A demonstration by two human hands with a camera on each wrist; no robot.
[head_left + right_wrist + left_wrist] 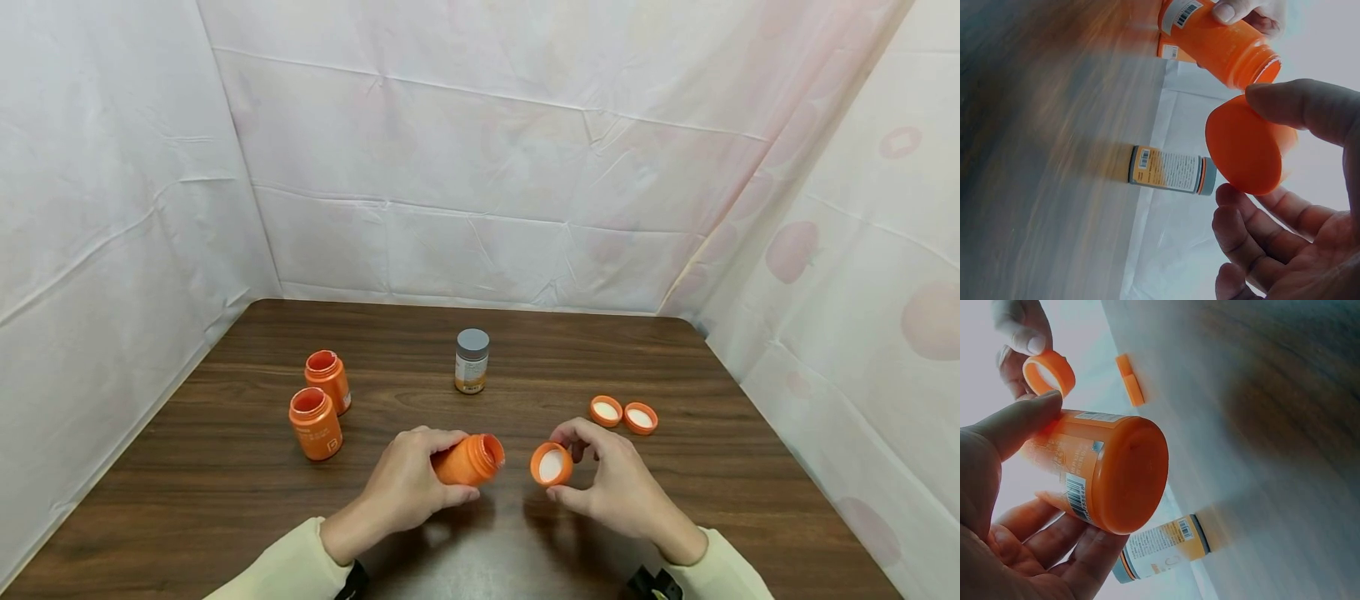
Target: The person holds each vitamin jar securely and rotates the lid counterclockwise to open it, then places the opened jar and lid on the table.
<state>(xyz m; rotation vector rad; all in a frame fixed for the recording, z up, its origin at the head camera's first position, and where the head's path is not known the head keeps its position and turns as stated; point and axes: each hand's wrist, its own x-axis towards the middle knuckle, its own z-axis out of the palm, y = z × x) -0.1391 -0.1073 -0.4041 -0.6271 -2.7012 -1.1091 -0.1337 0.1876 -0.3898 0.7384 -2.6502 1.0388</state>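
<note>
My left hand (411,483) grips an orange pill bottle (467,463) that has no cap on. In the head view the bottle tilts with its mouth toward the right. Between thumb and fingers, my right hand (617,483) holds an orange screw cap (551,464), its white lining facing the bottle. A gap separates cap and bottle mouth. Seen from the left wrist, the base of the held bottle (1129,478) faces the camera and a barcode label shows on its side. The right wrist view shows the outer top of the cap (1244,145).
Two uncapped orange bottles (316,423) (328,381) stand upright at the left of the wooden table (225,500). A grey-lidded bottle (472,361) stands at the back middle. Two orange caps (605,411) (641,418) lie lining up beyond the right hand. White cloth walls (480,150) surround the table.
</note>
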